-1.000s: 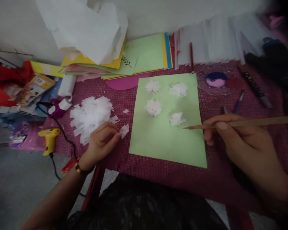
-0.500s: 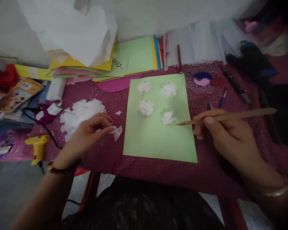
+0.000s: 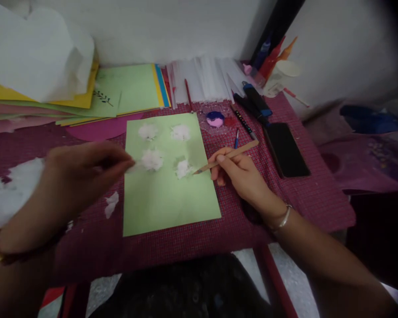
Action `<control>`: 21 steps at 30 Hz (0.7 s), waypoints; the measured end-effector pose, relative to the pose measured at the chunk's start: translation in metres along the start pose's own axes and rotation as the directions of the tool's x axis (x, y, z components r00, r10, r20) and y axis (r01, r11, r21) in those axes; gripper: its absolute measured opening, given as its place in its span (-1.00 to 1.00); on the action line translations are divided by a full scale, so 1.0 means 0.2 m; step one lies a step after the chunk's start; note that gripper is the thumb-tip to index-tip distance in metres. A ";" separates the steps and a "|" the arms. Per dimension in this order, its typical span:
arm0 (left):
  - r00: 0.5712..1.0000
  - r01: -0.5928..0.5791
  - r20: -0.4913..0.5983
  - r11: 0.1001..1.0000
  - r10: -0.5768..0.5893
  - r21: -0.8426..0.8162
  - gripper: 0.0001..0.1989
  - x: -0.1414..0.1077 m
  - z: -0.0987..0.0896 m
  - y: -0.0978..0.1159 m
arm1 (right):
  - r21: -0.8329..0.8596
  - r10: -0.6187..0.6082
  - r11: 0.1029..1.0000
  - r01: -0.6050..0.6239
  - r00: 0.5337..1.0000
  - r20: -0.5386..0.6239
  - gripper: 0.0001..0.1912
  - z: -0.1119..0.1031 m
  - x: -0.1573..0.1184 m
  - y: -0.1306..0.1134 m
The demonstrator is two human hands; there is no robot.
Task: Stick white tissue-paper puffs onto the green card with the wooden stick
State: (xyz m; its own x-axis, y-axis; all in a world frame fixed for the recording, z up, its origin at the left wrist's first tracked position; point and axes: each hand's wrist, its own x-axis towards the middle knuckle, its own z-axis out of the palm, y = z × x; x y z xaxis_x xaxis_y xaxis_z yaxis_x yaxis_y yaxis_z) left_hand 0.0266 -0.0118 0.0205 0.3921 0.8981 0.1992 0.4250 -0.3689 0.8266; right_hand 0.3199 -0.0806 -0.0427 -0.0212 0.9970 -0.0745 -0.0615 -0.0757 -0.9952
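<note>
My right hand grips a bare-wood pencil, its tip beside the lower right white paper tuft. That tuft is one of several on a light green sheet. My left hand is blurred, its thumb and fingers pinched at the sheet's left edge. A faint pale scrap of tissue paper shows at those fingertips, close to another white tuft. Below this hand a loose white scrap lies on the cloth. The left wrist and hand partly cover a pile of white paper pieces.
Stacked coloured sheets and thin clear strips lie along the wall. At the right are a paint palette, a cutter, a patterned pen and a black phone. A checked cloth covers the table.
The view has swung right. My left hand has moved from the loose scraps to the green sheet's left edge. The pencil tip stays by the lower right tuft.
</note>
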 end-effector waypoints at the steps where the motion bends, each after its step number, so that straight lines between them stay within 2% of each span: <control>1: 0.997 -0.077 0.033 0.986 0.073 0.146 -0.94 0.02 0.06 0.02 | -0.009 0.009 1.000 -0.008 0.999 0.051 -0.79 0.01 0.00 0.00; 2: 0.988 -0.145 0.074 0.966 0.132 0.213 -0.96 0.05 0.11 0.03 | -0.027 0.006 1.000 -0.003 0.995 0.099 -0.79 0.02 -0.01 0.00; 4: 0.979 -0.178 0.143 0.959 0.148 0.222 -0.93 0.09 0.19 0.02 | -0.095 -0.043 0.994 0.061 0.983 0.179 -0.77 0.04 -0.02 0.01; 9: 0.972 0.039 0.233 0.998 -0.027 -0.045 -0.90 0.14 0.30 -0.10 | -0.275 -0.183 0.923 0.270 0.935 0.304 -0.71 0.07 -0.04 0.03; 12: 0.961 0.106 0.268 0.984 -0.064 -0.145 -0.90 0.13 0.31 -0.14 | -0.365 -0.233 0.870 0.333 0.928 0.290 -0.78 0.07 -0.06 0.04; 16: 0.963 0.116 0.261 0.980 -0.072 -0.159 -0.92 0.11 0.29 -0.14 | -0.435 -0.251 0.834 0.340 0.935 0.250 -0.77 0.06 -0.07 0.03; 19: 0.948 0.139 0.309 0.975 -0.079 -0.174 -0.91 0.11 0.29 -0.11 | -0.404 -0.213 0.874 0.269 0.961 0.177 -0.79 0.07 -0.07 0.03; 21: 0.913 0.185 0.398 0.964 -0.096 -0.193 -0.91 0.11 0.29 -0.08 | -0.303 -0.170 0.933 0.194 0.980 0.105 -0.80 0.07 -0.05 0.03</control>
State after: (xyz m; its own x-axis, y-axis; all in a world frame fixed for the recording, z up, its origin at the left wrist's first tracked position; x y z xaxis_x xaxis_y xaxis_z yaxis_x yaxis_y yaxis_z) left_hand 0.0756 -0.0003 -0.0199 0.6414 0.7597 -0.1068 0.3251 -0.1431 0.9348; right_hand 0.3063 -0.0921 -0.0474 -0.1154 0.9880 0.1025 0.2407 0.1279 -0.9621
